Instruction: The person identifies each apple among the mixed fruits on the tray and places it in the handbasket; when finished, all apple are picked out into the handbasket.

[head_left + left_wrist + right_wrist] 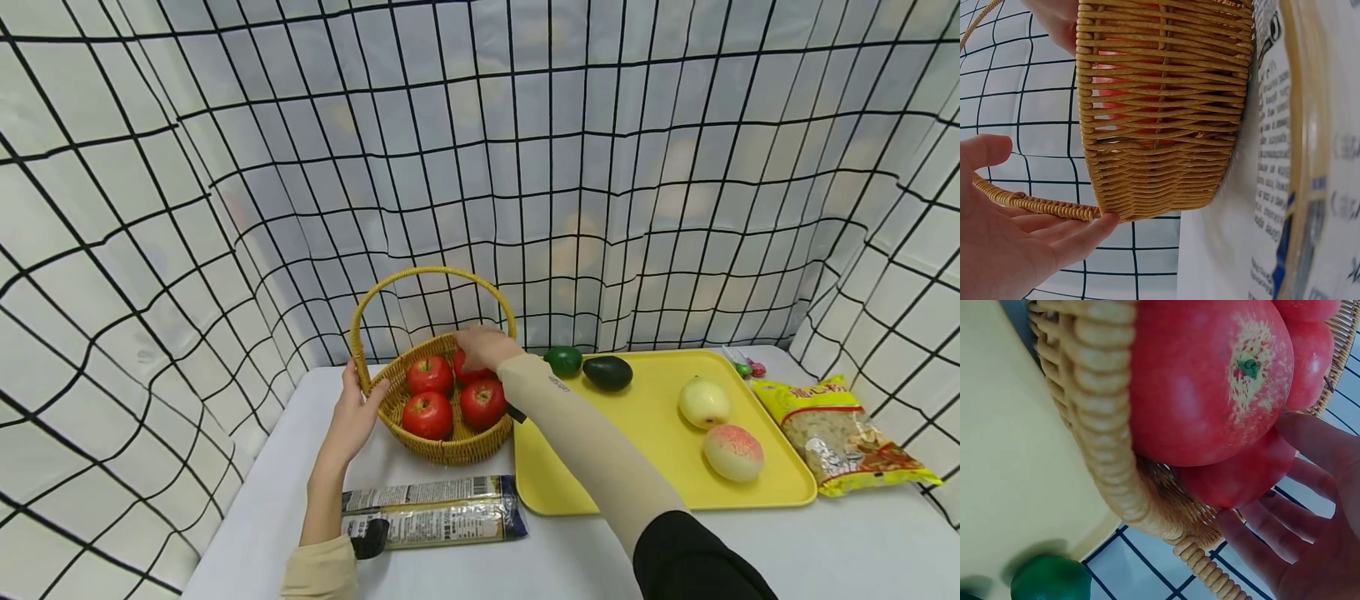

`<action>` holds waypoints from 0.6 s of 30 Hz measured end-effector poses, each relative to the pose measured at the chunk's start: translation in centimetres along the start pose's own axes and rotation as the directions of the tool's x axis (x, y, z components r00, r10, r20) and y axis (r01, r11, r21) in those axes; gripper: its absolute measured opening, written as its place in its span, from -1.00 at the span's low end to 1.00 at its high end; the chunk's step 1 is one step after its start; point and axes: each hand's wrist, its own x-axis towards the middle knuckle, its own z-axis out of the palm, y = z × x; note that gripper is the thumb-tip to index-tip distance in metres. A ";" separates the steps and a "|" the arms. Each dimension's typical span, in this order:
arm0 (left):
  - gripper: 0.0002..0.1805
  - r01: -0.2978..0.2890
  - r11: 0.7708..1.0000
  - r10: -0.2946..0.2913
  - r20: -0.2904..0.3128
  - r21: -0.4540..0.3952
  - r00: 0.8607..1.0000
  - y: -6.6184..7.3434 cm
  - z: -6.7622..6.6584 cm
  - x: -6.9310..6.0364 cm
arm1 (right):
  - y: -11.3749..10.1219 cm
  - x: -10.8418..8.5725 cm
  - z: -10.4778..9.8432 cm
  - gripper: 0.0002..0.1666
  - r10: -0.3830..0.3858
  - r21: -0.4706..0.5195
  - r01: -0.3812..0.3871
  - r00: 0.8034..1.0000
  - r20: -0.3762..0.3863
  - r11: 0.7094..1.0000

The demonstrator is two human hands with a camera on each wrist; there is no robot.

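Note:
A wicker basket (pixel 450 452) with a tall arched handle stands on the table and holds several red apples (pixel 427 415). My left hand (pixel 354 417) is at the basket's left side. In the left wrist view its fingers (pixel 1079 240) lie extended against the foot of the handle (pixel 1041 203), the thumb held apart. Reaching into the back of the basket, my right hand (pixel 483 346) has its thumb and fingers about the rear apple (pixel 1241 472). That apple is partly hidden behind a nearer apple (pixel 1210 381) in the right wrist view.
Right of the basket lies a yellow tray (pixel 630 442) bearing a green lime-like fruit (pixel 562 360), an avocado (pixel 608 372), a pale round fruit (pixel 703 402) and a peach (pixel 733 453). A yellow food bag (pixel 843 433) leans by it. Long packets (pixel 435 510) lie in front; black netting (pixel 480 158) surrounds the table.

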 end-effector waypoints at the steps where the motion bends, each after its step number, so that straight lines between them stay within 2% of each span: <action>1: -0.06 0.000 1.000 0.000 -0.001 0.002 1.000 0.0 0.0 0.0 | 0.0 0.1 0.0 -0.26 0.004 -0.003 -0.004 1.000 -0.001 1.000; 5: -0.06 -0.006 1.000 0.006 -0.003 0.009 1.000 -0.1 0.0 0.0 | 0.0 0.0 0.2 -0.26 0.004 -0.007 -0.004 1.000 -0.006 1.000; 11: -0.05 -0.016 1.000 0.016 -0.012 0.016 1.000 -0.3 -0.6 0.1 | -0.3 -0.8 -0.2 -0.22 -0.053 -0.027 0.052 0.998 -0.036 0.998; 15: -0.05 -0.008 1.000 0.008 0.001 0.003 1.000 -0.3 -0.5 0.2 | 0.4 -3.2 -0.9 -0.23 -0.138 0.093 0.145 0.987 -0.077 0.985; 18: -0.06 -0.004 1.000 0.004 0.009 -0.006 1.000 -0.2 -0.2 0.2 | 1.8 -6.5 -0.9 -0.27 -0.201 0.209 0.224 0.971 -0.127 0.952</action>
